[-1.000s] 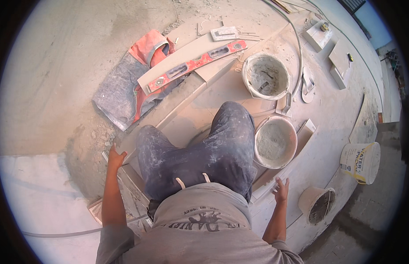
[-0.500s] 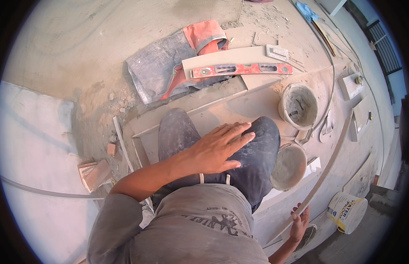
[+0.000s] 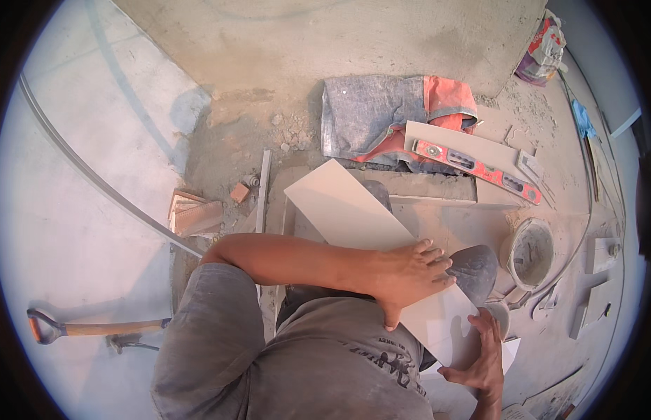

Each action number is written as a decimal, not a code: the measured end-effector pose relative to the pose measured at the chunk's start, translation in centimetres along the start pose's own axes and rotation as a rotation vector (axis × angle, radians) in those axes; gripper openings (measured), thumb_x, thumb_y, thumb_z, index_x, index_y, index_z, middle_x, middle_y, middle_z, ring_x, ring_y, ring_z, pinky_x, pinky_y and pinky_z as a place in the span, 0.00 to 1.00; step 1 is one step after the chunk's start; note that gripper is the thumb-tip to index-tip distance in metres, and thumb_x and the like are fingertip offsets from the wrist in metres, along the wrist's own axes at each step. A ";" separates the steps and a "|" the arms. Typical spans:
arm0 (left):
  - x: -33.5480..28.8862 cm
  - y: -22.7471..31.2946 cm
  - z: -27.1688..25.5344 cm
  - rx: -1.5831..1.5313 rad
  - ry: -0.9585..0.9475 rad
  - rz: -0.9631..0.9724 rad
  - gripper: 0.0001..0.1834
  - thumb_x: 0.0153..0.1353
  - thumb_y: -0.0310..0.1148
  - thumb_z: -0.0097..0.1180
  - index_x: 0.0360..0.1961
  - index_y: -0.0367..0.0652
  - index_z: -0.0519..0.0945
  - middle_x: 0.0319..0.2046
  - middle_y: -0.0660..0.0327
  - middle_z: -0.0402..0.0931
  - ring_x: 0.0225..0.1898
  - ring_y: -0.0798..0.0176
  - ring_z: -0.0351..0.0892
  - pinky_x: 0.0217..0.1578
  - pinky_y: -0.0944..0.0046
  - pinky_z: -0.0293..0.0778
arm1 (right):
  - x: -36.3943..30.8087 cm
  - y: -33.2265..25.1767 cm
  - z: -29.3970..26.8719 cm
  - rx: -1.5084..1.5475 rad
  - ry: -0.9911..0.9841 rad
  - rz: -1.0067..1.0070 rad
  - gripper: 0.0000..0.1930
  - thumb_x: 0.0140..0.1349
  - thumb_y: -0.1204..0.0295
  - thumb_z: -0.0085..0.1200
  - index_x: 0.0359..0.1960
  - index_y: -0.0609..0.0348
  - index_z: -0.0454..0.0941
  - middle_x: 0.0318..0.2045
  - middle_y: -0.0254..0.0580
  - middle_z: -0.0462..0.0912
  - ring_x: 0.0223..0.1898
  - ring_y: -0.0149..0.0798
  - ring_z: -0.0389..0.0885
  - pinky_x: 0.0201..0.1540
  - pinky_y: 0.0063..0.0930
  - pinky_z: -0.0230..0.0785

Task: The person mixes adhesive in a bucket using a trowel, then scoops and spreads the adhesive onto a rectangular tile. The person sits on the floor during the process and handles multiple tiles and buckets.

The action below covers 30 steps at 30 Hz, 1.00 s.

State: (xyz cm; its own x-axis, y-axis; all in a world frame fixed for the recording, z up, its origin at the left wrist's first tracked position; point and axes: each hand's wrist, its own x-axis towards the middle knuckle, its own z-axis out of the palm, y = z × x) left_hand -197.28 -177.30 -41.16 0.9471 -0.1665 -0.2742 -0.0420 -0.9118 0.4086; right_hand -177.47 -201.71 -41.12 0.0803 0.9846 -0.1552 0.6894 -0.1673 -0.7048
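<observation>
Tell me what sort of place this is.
Most likely a building site where floor tiles are being laid. A long pale tile lies under the left hand and right hand, on a bare dusty screed floor, near a red spirit level and a mortar-caked bucket.

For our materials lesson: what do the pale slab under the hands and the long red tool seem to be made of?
Pale slab: probably ceramic tile, with a smooth matte face and straight cut edges.
Long red tool: a spirit level, likely painted metal, rigid with window cut-outs.
</observation>
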 end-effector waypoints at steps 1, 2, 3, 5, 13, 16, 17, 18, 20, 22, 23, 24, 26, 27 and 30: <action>-1.4 -0.6 0.3 -0.045 0.065 0.006 0.65 0.36 0.56 0.74 0.72 0.35 0.56 0.70 0.40 0.53 0.73 0.41 0.50 0.71 0.39 0.45 | 0.9 -0.1 -0.1 -0.002 -0.040 -0.039 0.55 0.17 0.58 0.76 0.58 0.51 0.67 0.58 0.60 0.70 0.57 0.62 0.69 0.61 0.54 0.62; -2.9 -1.1 0.6 -0.083 0.149 0.022 0.64 0.33 0.55 0.75 0.70 0.35 0.60 0.68 0.40 0.56 0.71 0.41 0.54 0.71 0.40 0.47 | 1.8 -0.2 -0.3 -0.011 -0.075 -0.094 0.53 0.18 0.60 0.77 0.58 0.50 0.67 0.60 0.60 0.69 0.58 0.64 0.68 0.61 0.57 0.62; -4.2 -1.5 0.8 -0.108 0.175 0.020 0.63 0.31 0.55 0.75 0.68 0.34 0.63 0.66 0.40 0.59 0.69 0.41 0.58 0.70 0.41 0.49 | 3.0 -0.4 -0.5 -0.014 -0.090 -0.157 0.53 0.18 0.59 0.78 0.57 0.50 0.67 0.61 0.60 0.69 0.59 0.65 0.68 0.62 0.57 0.61; -6.0 -2.0 0.9 -0.202 0.189 -0.078 0.62 0.30 0.54 0.74 0.68 0.35 0.64 0.63 0.41 0.61 0.66 0.42 0.60 0.68 0.44 0.52 | 5.4 -0.9 -0.8 -0.027 -0.122 -0.244 0.54 0.19 0.58 0.79 0.57 0.50 0.67 0.62 0.61 0.67 0.62 0.66 0.66 0.64 0.58 0.60; -9.6 -7.5 1.7 0.011 0.470 -0.431 0.57 0.33 0.51 0.74 0.67 0.41 0.67 0.63 0.43 0.60 0.64 0.40 0.59 0.65 0.47 0.56 | 8.0 -0.4 -3.1 -0.401 0.218 -0.131 0.49 0.39 0.57 0.73 0.67 0.52 0.66 0.69 0.58 0.61 0.70 0.63 0.59 0.69 0.60 0.56; -10.7 -13.0 3.0 0.027 0.547 -0.529 0.56 0.33 0.49 0.75 0.68 0.45 0.67 0.65 0.43 0.58 0.66 0.38 0.56 0.66 0.44 0.58 | 5.0 2.3 -2.6 -0.284 0.450 0.056 0.44 0.46 0.56 0.71 0.66 0.55 0.67 0.69 0.58 0.61 0.70 0.62 0.60 0.69 0.55 0.57; -10.9 -14.9 3.7 0.038 0.559 -0.560 0.56 0.33 0.48 0.76 0.68 0.46 0.67 0.65 0.43 0.57 0.66 0.38 0.56 0.66 0.44 0.57 | 3.9 3.2 -1.8 -0.259 0.447 0.125 0.44 0.47 0.56 0.71 0.67 0.55 0.67 0.69 0.59 0.61 0.70 0.62 0.60 0.69 0.54 0.57; -11.3 -16.8 4.7 0.043 0.564 -0.599 0.56 0.33 0.48 0.76 0.68 0.47 0.67 0.65 0.44 0.57 0.67 0.38 0.55 0.67 0.43 0.56 | 2.8 4.0 -0.8 -0.226 0.441 0.201 0.43 0.48 0.55 0.70 0.67 0.55 0.66 0.69 0.59 0.61 0.70 0.62 0.60 0.68 0.54 0.57; -11.9 -20.5 6.8 0.043 0.557 -0.660 0.56 0.33 0.47 0.76 0.68 0.48 0.67 0.66 0.44 0.57 0.67 0.38 0.54 0.68 0.43 0.55 | 0.8 5.0 1.5 -0.205 0.427 0.273 0.43 0.50 0.55 0.70 0.67 0.55 0.66 0.68 0.61 0.62 0.70 0.62 0.60 0.68 0.54 0.57; -12.2 -23.9 8.8 0.011 0.515 -0.717 0.55 0.34 0.47 0.76 0.68 0.49 0.67 0.66 0.45 0.56 0.68 0.38 0.53 0.69 0.43 0.53 | -0.7 5.2 4.2 -0.235 0.411 0.266 0.42 0.52 0.56 0.69 0.68 0.56 0.65 0.67 0.63 0.62 0.69 0.62 0.59 0.68 0.54 0.56; -12.4 -25.2 9.9 0.049 0.521 -0.719 0.54 0.34 0.47 0.76 0.67 0.49 0.67 0.67 0.45 0.56 0.68 0.38 0.53 0.70 0.42 0.52 | -1.2 5.1 5.4 -0.191 0.412 0.315 0.42 0.52 0.56 0.69 0.68 0.56 0.65 0.67 0.63 0.61 0.69 0.63 0.59 0.69 0.55 0.55; -12.4 -26.3 10.9 0.061 0.506 -0.735 0.54 0.34 0.47 0.76 0.67 0.48 0.67 0.67 0.44 0.55 0.68 0.37 0.53 0.70 0.42 0.51 | -1.6 4.9 6.6 -0.148 0.410 0.364 0.42 0.52 0.57 0.69 0.68 0.56 0.64 0.68 0.64 0.60 0.69 0.63 0.59 0.69 0.55 0.54; -12.2 -27.9 12.6 0.070 0.498 -0.747 0.53 0.34 0.47 0.76 0.66 0.48 0.67 0.67 0.44 0.55 0.69 0.37 0.52 0.71 0.41 0.49 | -2.0 4.6 8.5 -0.168 0.410 0.431 0.43 0.50 0.61 0.71 0.68 0.57 0.63 0.69 0.66 0.56 0.69 0.66 0.57 0.69 0.57 0.52; -12.0 -28.4 13.4 0.067 0.505 -0.744 0.54 0.34 0.47 0.77 0.65 0.47 0.67 0.67 0.44 0.55 0.69 0.37 0.52 0.71 0.40 0.48 | -2.2 4.4 9.2 -0.194 0.432 0.447 0.43 0.49 0.62 0.71 0.68 0.57 0.63 0.69 0.67 0.55 0.69 0.67 0.56 0.69 0.57 0.52; -11.0 -28.8 15.6 0.028 0.508 -0.754 0.55 0.32 0.46 0.77 0.65 0.47 0.67 0.66 0.44 0.56 0.70 0.37 0.52 0.72 0.37 0.44 | -2.6 4.0 10.6 -0.246 0.501 0.464 0.43 0.46 0.65 0.71 0.66 0.57 0.64 0.69 0.68 0.54 0.70 0.68 0.54 0.70 0.58 0.51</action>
State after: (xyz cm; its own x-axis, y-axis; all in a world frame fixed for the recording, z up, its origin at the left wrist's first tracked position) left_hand -211.49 -155.08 -63.50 0.7526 0.6572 -0.0406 0.6441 -0.7219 0.2529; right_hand -182.56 -205.53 -50.92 0.6833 0.7297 -0.0229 0.6414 -0.6151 -0.4586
